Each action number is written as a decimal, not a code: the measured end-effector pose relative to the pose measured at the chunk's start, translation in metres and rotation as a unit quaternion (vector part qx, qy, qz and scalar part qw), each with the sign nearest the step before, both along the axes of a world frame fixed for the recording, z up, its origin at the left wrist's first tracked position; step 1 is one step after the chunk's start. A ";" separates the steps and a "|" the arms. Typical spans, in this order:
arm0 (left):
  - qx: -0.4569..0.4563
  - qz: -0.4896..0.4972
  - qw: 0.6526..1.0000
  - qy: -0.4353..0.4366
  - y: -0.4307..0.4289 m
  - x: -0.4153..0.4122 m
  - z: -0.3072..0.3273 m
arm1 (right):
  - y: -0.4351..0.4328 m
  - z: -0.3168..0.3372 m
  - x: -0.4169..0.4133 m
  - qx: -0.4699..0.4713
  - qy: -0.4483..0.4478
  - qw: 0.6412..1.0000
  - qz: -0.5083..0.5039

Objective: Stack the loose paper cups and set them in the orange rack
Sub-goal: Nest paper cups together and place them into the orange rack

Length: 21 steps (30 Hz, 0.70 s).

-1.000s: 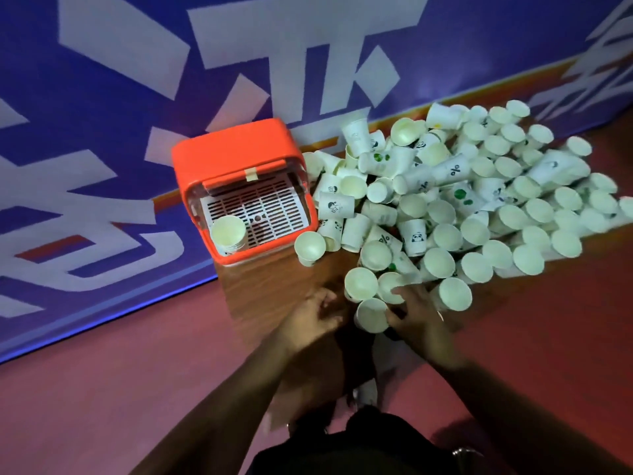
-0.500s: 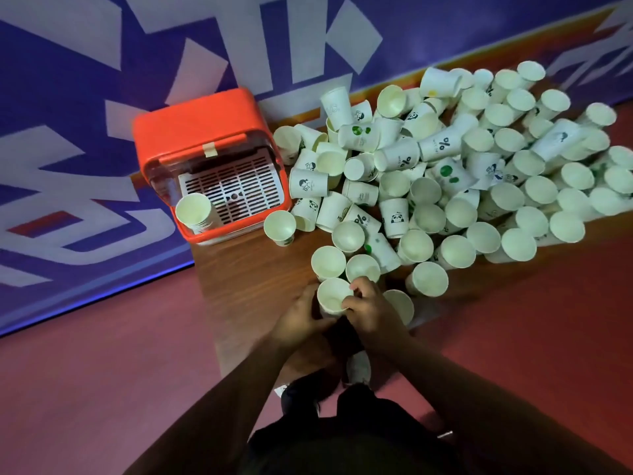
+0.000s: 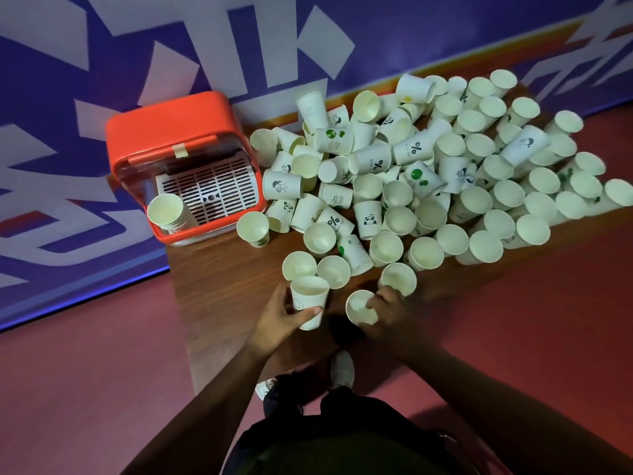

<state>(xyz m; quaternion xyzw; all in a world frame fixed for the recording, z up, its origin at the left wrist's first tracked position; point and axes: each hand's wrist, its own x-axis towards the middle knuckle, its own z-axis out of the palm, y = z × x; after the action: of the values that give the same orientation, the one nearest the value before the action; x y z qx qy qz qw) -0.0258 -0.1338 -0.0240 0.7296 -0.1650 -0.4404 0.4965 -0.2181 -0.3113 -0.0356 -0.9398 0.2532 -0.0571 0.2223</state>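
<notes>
- The step in hand, as I judge it, is to nest one cup into another near the front edge of the bench point(image 3: 219, 303), in front of the pile point(image 3: 428, 186).
- To do it well, the right cup must turn upright, line up over the mouth of the left cup and slide down straight; a light grip is better, because thin paper walls dent easily.
- The left hand point(image 3: 277, 320) holds a cup point(image 3: 308, 303) upright, mouth up. Its fingers point(image 3: 310, 311) are wrapped around the lower wall and closed on it.
- The right hand point(image 3: 387, 313) holds another cup point(image 3: 359, 308), tilted with the mouth toward the left cup. The fingers are closed on its rim and wall; they seem also to touch a standing cup point(image 3: 399, 279) just behind, but I cannot tell if they grip it.
- The two held cups are near each other, not touching.
- The rack point(image 3: 137, 132) stands left of the pile, with one short stack point(image 3: 166, 212) in its front left corner.
</notes>
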 end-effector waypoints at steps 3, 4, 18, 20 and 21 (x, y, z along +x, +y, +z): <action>-0.005 -0.004 1.000 0.005 0.002 -0.004 -0.002 | 0.004 -0.004 -0.004 -0.041 0.060 0.996 0.049; -0.003 -0.003 1.000 0.007 0.002 -0.005 -0.002 | 0.005 -0.006 -0.004 -0.055 0.073 0.994 0.062; -0.087 0.061 0.994 -0.012 0.025 0.056 0.033 | 0.000 0.100 0.071 0.180 -0.164 0.962 -0.127; -0.117 0.085 0.989 -0.024 0.035 0.082 0.048 | 0.005 0.117 0.105 0.277 -0.156 0.932 -0.172; -0.128 0.098 0.986 -0.032 0.041 0.096 0.053 | 0.008 0.122 0.122 0.337 -0.148 0.911 -0.188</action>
<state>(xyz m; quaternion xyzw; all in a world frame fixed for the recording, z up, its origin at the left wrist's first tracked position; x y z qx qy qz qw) 0.0704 -0.0927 0.0293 0.6866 -0.1638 -0.3412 0.6207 -0.0958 -0.3037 0.0867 -0.7249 0.3937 -0.1476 0.5456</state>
